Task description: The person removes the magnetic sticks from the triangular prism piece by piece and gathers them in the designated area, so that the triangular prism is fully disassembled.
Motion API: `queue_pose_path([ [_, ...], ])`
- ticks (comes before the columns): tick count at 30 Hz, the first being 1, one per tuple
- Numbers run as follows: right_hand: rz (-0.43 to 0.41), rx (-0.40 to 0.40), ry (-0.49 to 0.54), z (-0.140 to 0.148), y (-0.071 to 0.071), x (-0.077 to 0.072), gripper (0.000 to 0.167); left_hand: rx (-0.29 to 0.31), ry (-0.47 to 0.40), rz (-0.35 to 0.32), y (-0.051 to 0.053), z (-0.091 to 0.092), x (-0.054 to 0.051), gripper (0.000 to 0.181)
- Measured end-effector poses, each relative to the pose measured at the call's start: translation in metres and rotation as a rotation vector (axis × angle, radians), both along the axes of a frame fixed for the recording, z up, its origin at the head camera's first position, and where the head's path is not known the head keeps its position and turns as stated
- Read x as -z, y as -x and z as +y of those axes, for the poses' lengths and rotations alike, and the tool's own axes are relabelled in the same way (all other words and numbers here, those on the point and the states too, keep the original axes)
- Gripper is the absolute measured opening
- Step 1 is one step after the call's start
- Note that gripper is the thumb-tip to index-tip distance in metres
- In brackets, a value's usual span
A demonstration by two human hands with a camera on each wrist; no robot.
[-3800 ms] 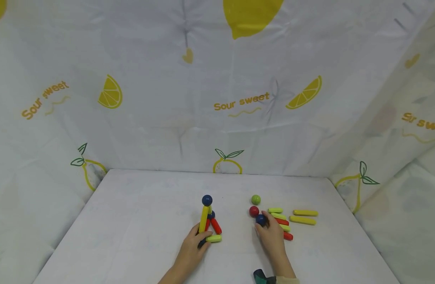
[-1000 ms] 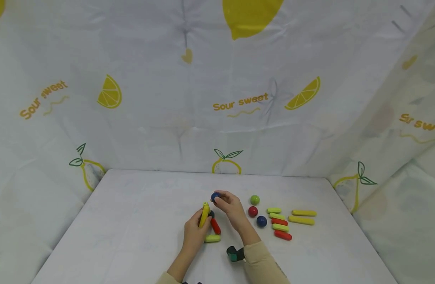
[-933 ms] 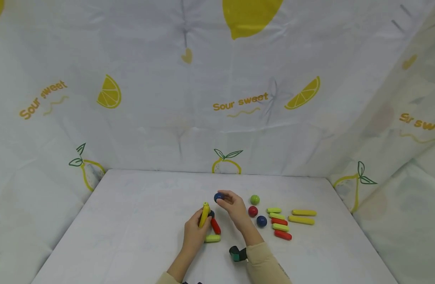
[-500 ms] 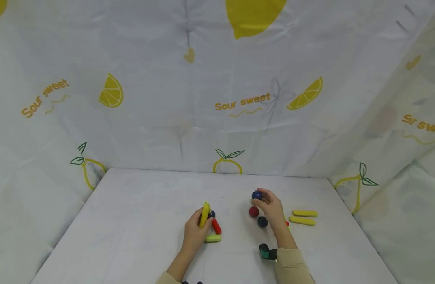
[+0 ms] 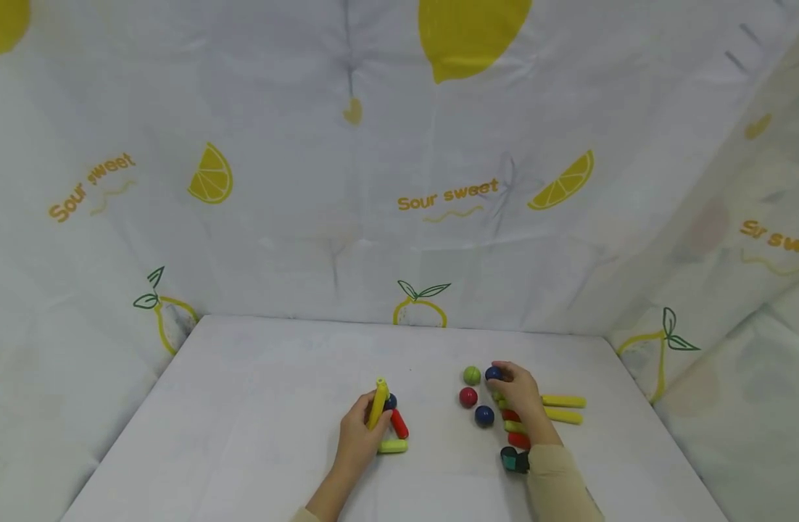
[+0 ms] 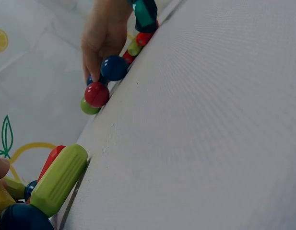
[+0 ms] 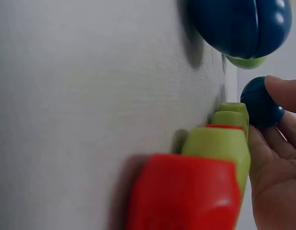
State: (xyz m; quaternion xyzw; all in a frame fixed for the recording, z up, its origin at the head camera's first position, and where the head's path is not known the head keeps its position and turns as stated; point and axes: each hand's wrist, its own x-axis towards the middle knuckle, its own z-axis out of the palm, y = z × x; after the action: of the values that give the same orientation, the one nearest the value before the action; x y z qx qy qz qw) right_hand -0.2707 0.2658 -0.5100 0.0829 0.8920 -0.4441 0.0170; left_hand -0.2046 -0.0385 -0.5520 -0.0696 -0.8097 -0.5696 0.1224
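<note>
My left hand grips an upright yellow rod of a small ball-and-rod build; its top end is bare. Attached around it are a blue ball, a red rod and a light green rod. Low in the left wrist view, a dark blue ball joins the light green rod. At the right, my right hand pinches another blue ball between thumb and fingers, beside a green ball. In the right wrist view, that pinched ball shows just past the short rods' ends.
A red ball and one more blue ball lie left of the right hand. Short red and light green rods lie in a row, partly under the right forearm. Two yellow rods lie further right on the white table.
The blue ball has come off the yellow rod's top, and my right hand has carried it rightward to beside the green ball. My left hand has shifted from the build's base up to the yellow rod.
</note>
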Motion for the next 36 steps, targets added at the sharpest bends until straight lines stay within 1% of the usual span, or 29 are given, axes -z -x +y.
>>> queue_pose_path([
  [2,-0.003,-0.029,-0.073,0.000,0.000,0.001,0.046,-0.001,-0.009,-0.021,-0.002,0.000,0.001,0.037],
  [6,-0.014,-0.084,-0.201,0.000,0.002,0.003,0.045,0.000,0.000,-0.034,-0.004,0.000,0.003,0.037],
  [10,-0.020,-0.099,-0.243,-0.001,0.003,0.006,0.047,0.002,0.009,-0.033,-0.003,0.000,0.004,0.039],
  [15,-0.008,-0.089,-0.234,0.002,0.001,0.005,0.051,-0.001,0.018,-0.034,-0.003,0.001,0.004,0.039],
  [18,0.013,-0.085,-0.194,0.005,-0.002,0.000,0.053,-0.001,0.018,-0.024,-0.003,0.002,0.002,0.039],
  [23,0.062,-0.091,-0.112,0.008,-0.009,-0.012,0.054,0.003,0.010,-0.013,-0.002,0.002,0.002,0.039],
  [26,0.104,-0.103,-0.051,0.002,-0.014,-0.020,0.054,0.010,-0.003,-0.029,-0.001,0.002,0.002,0.039],
  [28,0.137,-0.124,0.008,-0.007,-0.018,-0.022,0.053,0.015,-0.015,-0.053,-0.001,0.001,0.003,0.039],
  [31,0.175,-0.164,0.132,-0.031,-0.026,-0.024,0.050,0.015,-0.027,-0.085,-0.001,-0.001,0.004,0.040],
  [34,0.194,-0.246,0.222,-0.060,-0.031,-0.022,0.046,0.011,-0.032,-0.098,-0.001,-0.001,0.004,0.040],
  [36,0.184,-0.309,0.244,-0.081,-0.034,-0.020,0.044,0.015,-0.039,-0.102,-0.002,-0.002,0.004,0.040],
])
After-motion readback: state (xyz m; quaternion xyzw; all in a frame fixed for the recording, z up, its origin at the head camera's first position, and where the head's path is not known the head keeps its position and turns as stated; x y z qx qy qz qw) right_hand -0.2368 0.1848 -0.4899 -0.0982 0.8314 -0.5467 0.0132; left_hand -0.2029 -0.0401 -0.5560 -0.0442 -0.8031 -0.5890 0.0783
